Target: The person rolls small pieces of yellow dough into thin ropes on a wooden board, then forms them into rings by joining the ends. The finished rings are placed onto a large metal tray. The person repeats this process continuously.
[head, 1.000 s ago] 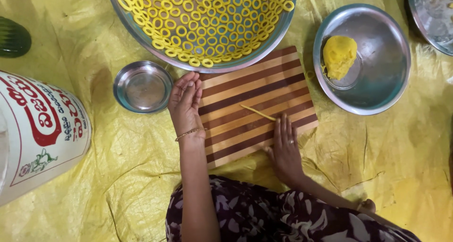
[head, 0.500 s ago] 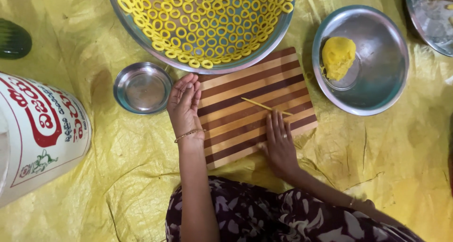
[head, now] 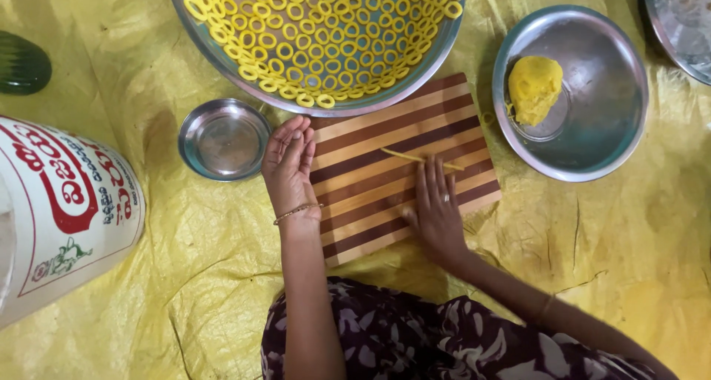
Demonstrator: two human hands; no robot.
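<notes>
Yellow sheeting underlies a striped board [head: 400, 169] where the flat right hand [head: 435, 211] presses a thin dough strand [head: 415, 158], likely to snap under uneven pressure, left hand [head: 290, 165] flat, empty

Bright, even, soft light; faint shadows, mild glare on steel, sharp focus.

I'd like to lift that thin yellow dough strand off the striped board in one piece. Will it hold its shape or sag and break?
The dough strand is very thin and looks soft, so it would likely droop when lifted. It seems light and may tear if pulled. Under the right hand fingertips on the board, it would probably roll easily.
</notes>
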